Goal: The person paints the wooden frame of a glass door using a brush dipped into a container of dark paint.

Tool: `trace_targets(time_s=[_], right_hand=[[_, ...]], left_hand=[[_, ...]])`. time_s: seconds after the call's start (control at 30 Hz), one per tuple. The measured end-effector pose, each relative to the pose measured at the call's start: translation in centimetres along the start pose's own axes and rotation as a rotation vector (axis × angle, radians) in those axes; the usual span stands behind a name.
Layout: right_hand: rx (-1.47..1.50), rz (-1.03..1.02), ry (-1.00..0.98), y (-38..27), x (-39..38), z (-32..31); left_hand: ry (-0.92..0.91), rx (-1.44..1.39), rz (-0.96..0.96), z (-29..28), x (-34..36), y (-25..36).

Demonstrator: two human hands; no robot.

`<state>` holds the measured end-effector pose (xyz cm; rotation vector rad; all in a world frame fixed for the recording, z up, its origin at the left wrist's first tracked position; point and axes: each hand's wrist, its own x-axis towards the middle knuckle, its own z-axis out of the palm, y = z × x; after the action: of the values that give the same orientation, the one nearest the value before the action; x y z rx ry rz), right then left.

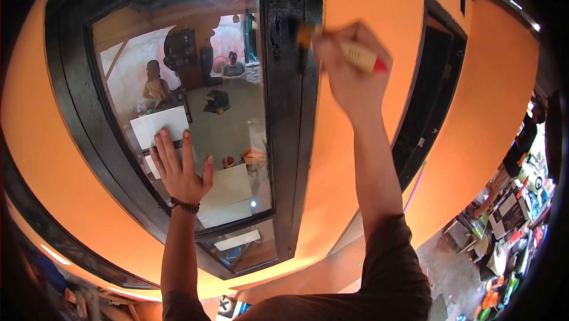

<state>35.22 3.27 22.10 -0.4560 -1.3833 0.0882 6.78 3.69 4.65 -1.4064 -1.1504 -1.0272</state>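
My right hand (357, 63) is closed around the pale handle of a paintbrush (363, 55) with a red end. The blurred brush tip is at the right-hand part of a black window frame (288, 114), where the paint looks glossy and uneven. Fingers spread, my left hand (182, 173) lies against the window glass (228, 125), a beaded bracelet on its wrist. Under its fingertips shows a white paper-like rectangle (155, 124); whether it is on the glass or behind it, I cannot tell.
An orange wall (361, 1) surrounds the window. To the right is a dark door (430, 96) in a black frame. Two people show in the glass. Far right, a person stands near a cluttered heap (512, 244) of things on the floor (450, 262).
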Motion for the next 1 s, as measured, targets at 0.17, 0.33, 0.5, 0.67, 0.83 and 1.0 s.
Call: trace_targets(time_s=[0.17, 0.33, 0.5, 0.67, 0.83, 1.0], right_hand=[[0.191, -0.208, 0.088, 1.3, 4.1, 2.2], [-0.088, -0.08, -0.135, 1.9, -1.5, 0.4], [0.04, -0.155, 0.116, -0.7, 3.6, 0.3], [-0.048, -0.169, 0.084, 3.3, 3.1, -0.2], [-0.244, 0.03, -0.214, 1.3, 0.4, -1.9], [-0.026, -0.226, 0.107, 2.2, 4.4, -0.7]], left_hand=[[0.01, -0.017, 0.005, 0.4, 0.2, 0.2], [-0.003, -0.005, 0.002, -0.3, -0.1, -0.3], [0.001, -0.004, 0.0, 0.0, -0.1, -0.1], [0.016, 0.001, 0.005, 0.2, -0.2, 0.0], [0.013, 0.016, 0.015, -0.5, -0.3, -0.3], [0.013, -0.012, 0.019, 0.5, 0.1, 0.6]])
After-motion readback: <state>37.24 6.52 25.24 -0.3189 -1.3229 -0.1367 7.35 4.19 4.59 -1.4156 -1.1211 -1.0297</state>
